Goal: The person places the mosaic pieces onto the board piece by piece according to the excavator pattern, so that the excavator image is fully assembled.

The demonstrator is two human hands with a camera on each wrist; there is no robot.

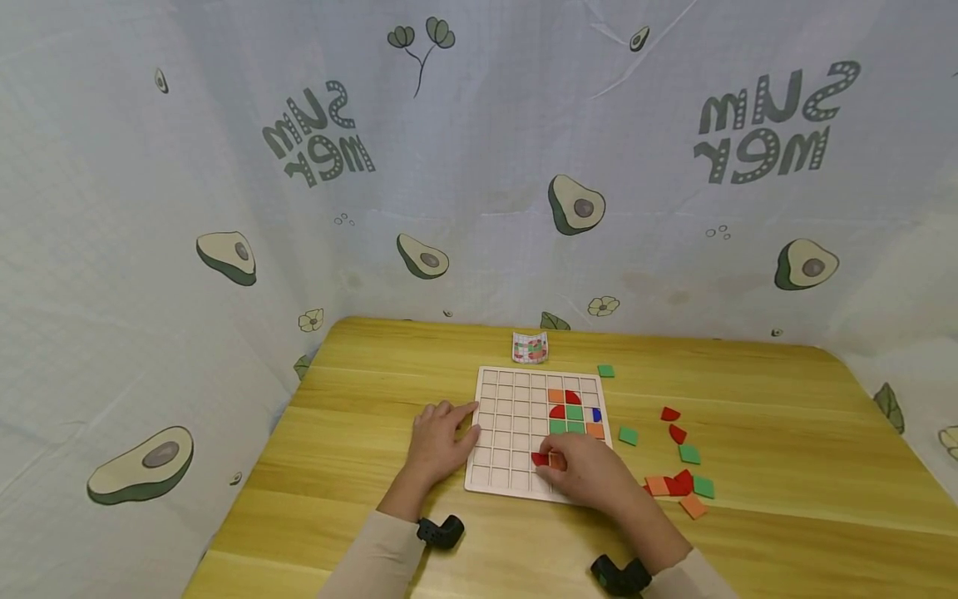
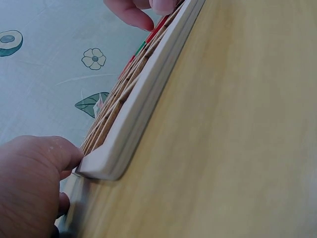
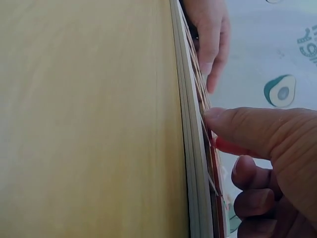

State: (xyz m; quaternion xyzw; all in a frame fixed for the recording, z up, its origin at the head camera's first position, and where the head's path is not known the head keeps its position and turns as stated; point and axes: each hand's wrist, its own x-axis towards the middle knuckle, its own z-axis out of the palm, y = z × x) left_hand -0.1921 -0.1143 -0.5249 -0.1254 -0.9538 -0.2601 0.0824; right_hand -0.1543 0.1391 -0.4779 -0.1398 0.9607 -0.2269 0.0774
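A wooden grid board point(image 1: 509, 433) lies on the table, with orange, red, green and blue tiles set in its right-hand squares. At its left edge my left hand point(image 1: 440, 439) rests, thumb and index finger extended against the rim. In the left wrist view, the thumb of the left hand point(image 2: 37, 173) touches the board's near corner point(image 2: 106, 161). My right hand point(image 1: 591, 470) reaches over the lower right of the board and pinches a red quarter-circle tile point(image 1: 540, 459) between thumb and index finger. An orange tile point(image 1: 557, 461) sits right beside it, partly under the fingers.
Loose tiles lie right of the board: green squares point(image 1: 628, 436), red quarter-circles point(image 1: 670, 413) and a small pile with orange squares point(image 1: 693, 507). A curved pattern card point(image 1: 530, 348) stands behind the board, near a green tile point(image 1: 606, 371). A printed curtain point(image 1: 479, 166) hangs behind the table.
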